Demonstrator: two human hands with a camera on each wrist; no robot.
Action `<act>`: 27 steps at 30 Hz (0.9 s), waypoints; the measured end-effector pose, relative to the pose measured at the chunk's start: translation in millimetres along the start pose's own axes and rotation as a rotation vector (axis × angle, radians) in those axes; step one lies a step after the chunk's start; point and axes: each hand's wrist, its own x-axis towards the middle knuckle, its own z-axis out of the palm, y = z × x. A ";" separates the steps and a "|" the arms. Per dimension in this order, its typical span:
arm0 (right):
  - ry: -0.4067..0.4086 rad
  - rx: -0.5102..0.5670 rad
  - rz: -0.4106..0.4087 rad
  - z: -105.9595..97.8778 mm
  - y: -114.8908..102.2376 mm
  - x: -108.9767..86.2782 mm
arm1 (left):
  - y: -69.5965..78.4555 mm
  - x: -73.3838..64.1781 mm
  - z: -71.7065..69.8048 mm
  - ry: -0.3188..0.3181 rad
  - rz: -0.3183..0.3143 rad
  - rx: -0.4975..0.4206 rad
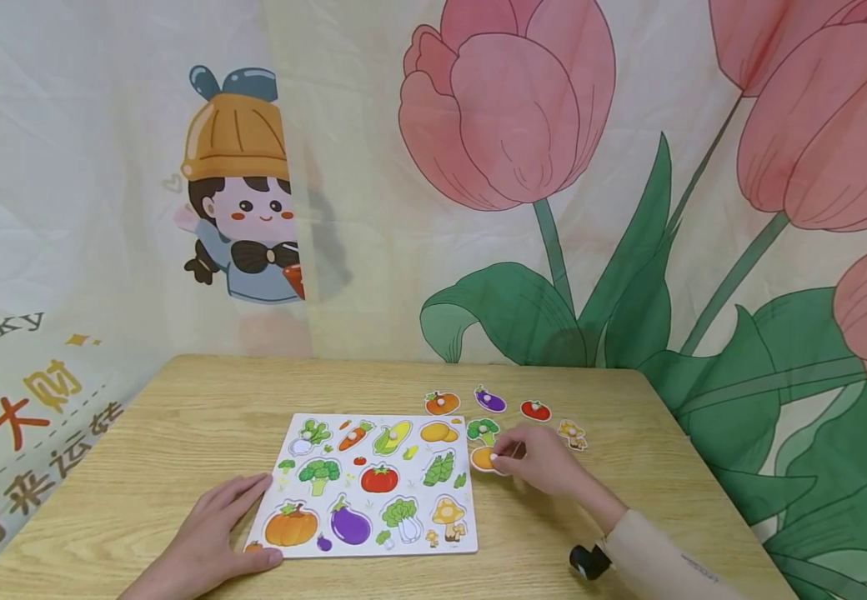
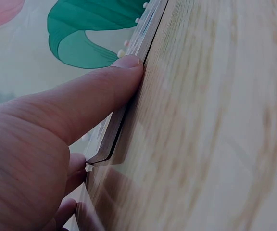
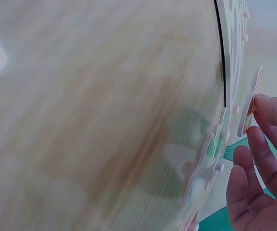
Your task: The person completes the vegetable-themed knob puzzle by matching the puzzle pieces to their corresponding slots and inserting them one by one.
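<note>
A white puzzle board (image 1: 362,546) printed with vegetables lies flat on the table. My left hand (image 1: 212,533) rests at its near left corner, the thumb touching the front edge and the fingers along the left side. In the left wrist view, the thumb (image 2: 95,94) lies stretched against the board's edge. Just right of the board, my right hand (image 1: 542,458) pinches a round orange-yellow puzzle piece (image 1: 483,459) between thumb and fingertips. The right wrist view shows this thin piece (image 3: 250,103) edge-on and raised, with the other fingers loosely bent.
Beyond the right hand lie loose knobbed pieces: a pumpkin (image 1: 443,403), an eggplant (image 1: 489,400), a tomato (image 1: 535,411), mushrooms (image 1: 573,434) and broccoli (image 1: 483,430). Carrot (image 1: 354,436) and corn (image 1: 393,437) pieces with knobs sit in the board. A printed curtain (image 1: 358,250) hangs behind the table.
</note>
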 end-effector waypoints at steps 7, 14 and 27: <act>0.009 -0.002 -0.037 12.1 -9.9 25.2 | 0.5 0.8 0.2 -0.002 -0.001 -0.008; -0.023 -0.008 -0.038 23.0 -20.1 49.0 | 0.3 1.1 0.5 0.012 0.015 -0.014; -0.045 0.008 0.001 38.8 -36.6 77.6 | 0.5 0.7 0.2 -0.005 -0.003 -0.008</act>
